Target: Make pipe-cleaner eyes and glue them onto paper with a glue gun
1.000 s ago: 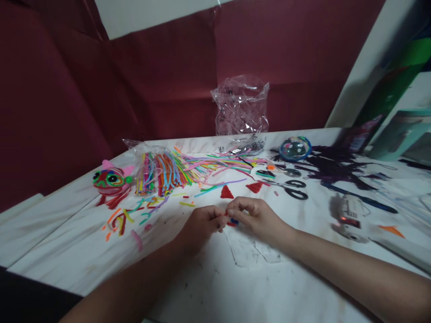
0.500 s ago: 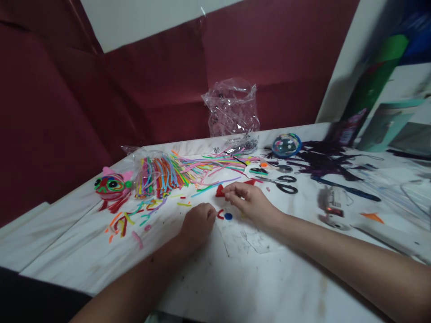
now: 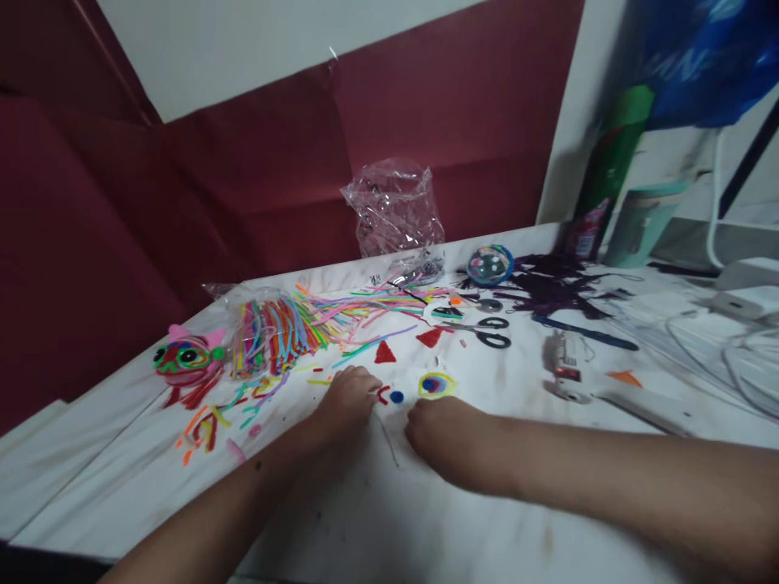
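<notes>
My left hand (image 3: 350, 399) rests low over the table with its fingers curled and pressed together beside a small curved red strip (image 3: 383, 395). What its fingertips hold, if anything, is hidden. A blue disc (image 3: 397, 397) lies between the two hands. My right hand (image 3: 444, 436) is closed, knuckles up, over a thin pale sheet (image 3: 385, 442) whose edge shows between the hands; its fingertips are hidden. Just beyond it lies an eye-shaped piece (image 3: 436, 384) in yellow, red and blue. Two red triangles, one at left (image 3: 385, 352) and one at right (image 3: 429, 336), lie farther back.
Black-handled scissors (image 3: 492, 332), bundled pipe cleaners (image 3: 280, 332) and a pink figure (image 3: 188, 357) lie across the table. Coloured scraps (image 3: 210, 426) are at left. A clear ball (image 3: 489, 266), purple strands (image 3: 560, 284), a white glue gun (image 3: 572, 377) and cables (image 3: 724, 349) occupy the right.
My right hand has let go of the left red triangle and come back toward me, closing over the sheet. The eye-shaped piece is now uncovered. The view has turned right.
</notes>
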A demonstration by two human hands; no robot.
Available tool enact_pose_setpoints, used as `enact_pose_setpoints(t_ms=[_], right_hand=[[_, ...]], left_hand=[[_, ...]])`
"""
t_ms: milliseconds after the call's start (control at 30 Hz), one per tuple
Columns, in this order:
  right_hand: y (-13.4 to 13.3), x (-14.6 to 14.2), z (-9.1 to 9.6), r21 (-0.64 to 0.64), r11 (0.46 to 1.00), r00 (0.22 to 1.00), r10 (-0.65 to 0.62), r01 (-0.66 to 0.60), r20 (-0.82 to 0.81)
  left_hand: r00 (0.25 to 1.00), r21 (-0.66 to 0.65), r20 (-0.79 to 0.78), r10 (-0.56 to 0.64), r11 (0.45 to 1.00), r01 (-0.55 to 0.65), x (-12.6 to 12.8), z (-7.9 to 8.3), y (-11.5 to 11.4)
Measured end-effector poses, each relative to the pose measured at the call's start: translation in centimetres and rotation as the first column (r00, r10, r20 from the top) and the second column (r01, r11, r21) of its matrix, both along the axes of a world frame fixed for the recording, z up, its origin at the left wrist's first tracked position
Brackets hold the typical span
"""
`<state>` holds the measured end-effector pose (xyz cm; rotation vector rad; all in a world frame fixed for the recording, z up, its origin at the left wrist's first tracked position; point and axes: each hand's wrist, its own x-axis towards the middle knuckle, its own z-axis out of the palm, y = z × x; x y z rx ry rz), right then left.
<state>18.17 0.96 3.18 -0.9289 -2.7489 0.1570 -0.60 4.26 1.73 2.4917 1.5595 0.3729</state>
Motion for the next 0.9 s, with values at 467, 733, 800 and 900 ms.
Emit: enact_pose_setpoints(t_ms=[467,733,800,900], right_hand=[[-1.5,2.0,-4.1,0.32,0.939,0.989,0.095,-0.126,0.109],[-1.4,2.1,-4.4,0.295,0.952,0.997,0.082,-0.076,-0.006],[-1.4,2.1,-4.3,0.278,0.957,0.996,0.084,-0.08,-0.003],[-1.5,2.1,-4.3,0.279,0.956,0.996,0.086,-0.088,0.017]], left_hand=[[0.987,0.021,0.126,0.099,0.994,-0.103,1.0,-1.1,-0.9],[0.98,0.001,0.194,0.033,0.999,-0.034,1.1,-1.4,-0.9],[0.979,-0.006,0.2,0.039,0.999,-0.039,1.1,-1.4,-1.0],[0.977,-0.018,0.208,0.052,0.999,-0.05,1.0,-1.3,-1.1]])
